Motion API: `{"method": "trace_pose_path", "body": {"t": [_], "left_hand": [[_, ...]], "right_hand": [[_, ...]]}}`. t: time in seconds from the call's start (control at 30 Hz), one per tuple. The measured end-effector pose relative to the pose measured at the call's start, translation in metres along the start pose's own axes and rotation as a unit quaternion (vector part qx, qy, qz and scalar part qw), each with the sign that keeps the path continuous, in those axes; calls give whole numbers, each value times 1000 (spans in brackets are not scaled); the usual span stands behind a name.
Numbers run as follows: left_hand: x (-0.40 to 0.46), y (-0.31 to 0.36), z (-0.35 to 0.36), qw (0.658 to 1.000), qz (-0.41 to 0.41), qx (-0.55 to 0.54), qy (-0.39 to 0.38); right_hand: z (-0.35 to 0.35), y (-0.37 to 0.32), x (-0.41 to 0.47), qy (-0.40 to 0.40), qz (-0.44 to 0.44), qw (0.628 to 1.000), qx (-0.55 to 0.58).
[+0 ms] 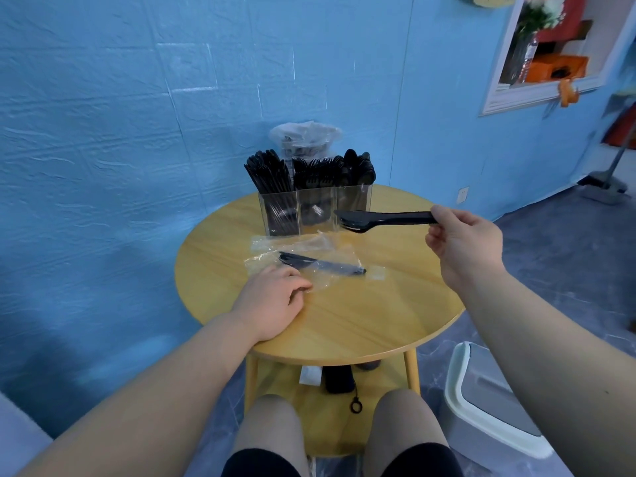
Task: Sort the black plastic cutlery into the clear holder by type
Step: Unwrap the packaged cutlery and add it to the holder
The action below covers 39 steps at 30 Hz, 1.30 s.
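Blue textured walls close in behind a small round wooden table (344, 321), and at its far edge stands the clear holder (315, 210), three compartments side by side: knives bristling from the left one, forks from the middle, spoons from the right. The right hand (464, 242) is raised above the table's right side, thumb and fingers pinching the handle ends of a small bundle of black cutlery (382, 220); I can make out a knife blade and fork tines at the far tip, though how many pieces are stacked there is hard to tell. That bundle lies nearly level, its long axis running right to left, business ends pointing at the holder's right-hand compartment and stopping just short of its front wall. To go in, each piece would have to be tipped upright and fed down from above, so the hand needs to lift and turn the wrist, I'd judge. The left hand (275, 301) rests on the table with fingers loosely curled, its fingertips on the edge of a crinkled clear wrapper (309, 266) that still has a wrapped cutlery set (323, 265) inside, lying left to right near the table's middle.
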State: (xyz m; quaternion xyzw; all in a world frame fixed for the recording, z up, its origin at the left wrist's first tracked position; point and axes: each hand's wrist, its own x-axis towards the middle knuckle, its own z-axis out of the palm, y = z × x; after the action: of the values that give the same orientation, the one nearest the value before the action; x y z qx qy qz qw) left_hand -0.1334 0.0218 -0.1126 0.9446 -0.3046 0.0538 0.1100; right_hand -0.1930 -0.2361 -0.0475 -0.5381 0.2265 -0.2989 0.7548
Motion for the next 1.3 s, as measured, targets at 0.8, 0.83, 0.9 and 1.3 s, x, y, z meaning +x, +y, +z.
{"method": "trace_pose_path", "body": {"t": [0.8, 0.83, 0.9, 1.3], "left_hand": [[54, 45, -86, 895, -97, -419, 119], [55, 45, -87, 897, -94, -414, 122], [58, 43, -91, 898, -93, -409, 132], [74, 28, -117, 899, -79, -408, 140]], "right_hand": [[76, -21, -18, -354, -124, 873, -312], [81, -23, -18, -358, -135, 869, -313], [89, -25, -18, -351, -151, 869, -314], [121, -27, -3, -291, -122, 916, -247]]}}
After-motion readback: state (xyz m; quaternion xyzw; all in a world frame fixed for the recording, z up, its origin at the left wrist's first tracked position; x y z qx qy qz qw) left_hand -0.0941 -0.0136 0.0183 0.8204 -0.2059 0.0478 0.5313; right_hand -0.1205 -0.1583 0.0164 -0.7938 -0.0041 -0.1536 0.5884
